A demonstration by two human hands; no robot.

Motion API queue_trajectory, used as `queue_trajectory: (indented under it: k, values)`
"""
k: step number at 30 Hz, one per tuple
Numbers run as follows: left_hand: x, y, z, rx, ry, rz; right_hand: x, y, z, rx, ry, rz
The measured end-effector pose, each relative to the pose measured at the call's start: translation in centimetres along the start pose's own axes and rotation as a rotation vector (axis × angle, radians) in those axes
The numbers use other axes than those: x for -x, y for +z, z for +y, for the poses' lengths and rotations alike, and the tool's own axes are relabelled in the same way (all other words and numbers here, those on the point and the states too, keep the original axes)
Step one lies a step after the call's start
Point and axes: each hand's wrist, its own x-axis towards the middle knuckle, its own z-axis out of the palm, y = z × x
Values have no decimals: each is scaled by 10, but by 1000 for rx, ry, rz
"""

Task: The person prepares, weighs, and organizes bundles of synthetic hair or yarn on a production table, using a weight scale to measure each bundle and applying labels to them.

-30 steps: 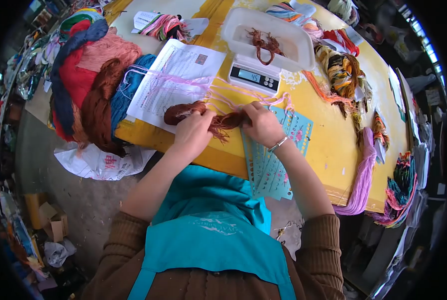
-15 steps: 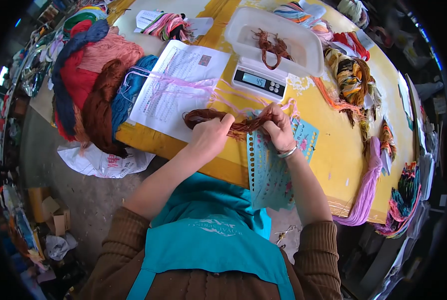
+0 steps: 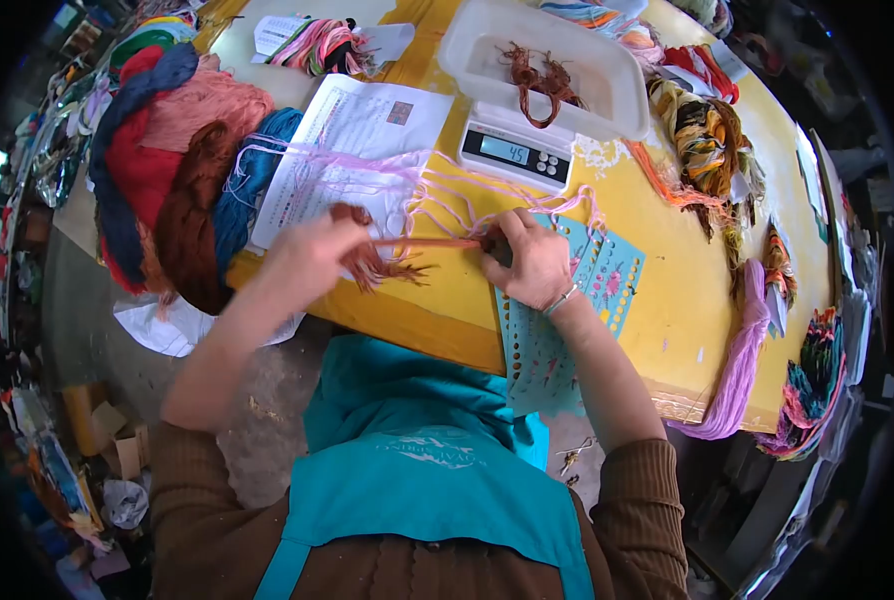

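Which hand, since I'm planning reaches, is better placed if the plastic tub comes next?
Probably the right hand: it is nearer the scale and plastic tub, while the left hand is farther off. Both hold brown thread, though.

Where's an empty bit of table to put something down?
The yellow table looks bare between the teal cards, lilac skein and orange strands. The left side is crowded by a big yarn pile, and brown thread stretches from left hand to right hand.
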Motion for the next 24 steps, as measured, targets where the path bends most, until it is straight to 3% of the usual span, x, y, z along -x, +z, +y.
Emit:
queue_trajectory:
  k: [1,3,4,5,7,8,9,10,11,12,13,14,15,17,19,22,24]
  values:
    - [-12,-6,-20,126,-4,22,1,2,2,-1,3,5]
    - [-35,-19,-86,495,-255,-35,1,6,6,36,8,43]
    - [-54,-54,-99,445,-454,-148,-1,7,8,71,21,87]
    - [-63,-74,-107,526,-665,-81,-2,6,11,76,30,97]
    - [-76,-87,-138,193,-690,6,-6,0,12,141,72,83]
    - [-79,-93,-132,-34,-581,52,-10,0,-1,199,41,193]
    - [-87,-74,-158,-176,-590,187,-16,0,-21,36,28,253]
    - [-93,-71,-142,-165,-640,280,-22,-1,-48,-130,22,300]
    - [-99,-65,-130,-117,-633,351,-26,-4,-84,-221,91,189]
    - [-110,-47,-132,198,-672,470,-25,11,-111,-551,11,120]
    - [-117,-38,-131,112,-578,463,-23,26,-138,-875,-63,47]
    - [-117,-36,-112,138,-648,422,-19,29,-175,-966,-58,-120]
    - [-122,-18,-122,111,-592,464,-13,34,-201,-1101,-12,-261]
    - [-114,-21,-100,119,-602,469,0,51,-236,-1371,-82,-372]
    - [-98,-30,-94,115,-572,385,9,51,-244,-1405,-26,-514]
    - [-78,-35,-98,13,-648,358,25,55,-258,-1397,-38,-447]
    - [-66,-41,-97,3,-685,349,31,53,-259,-1280,-101,-510]
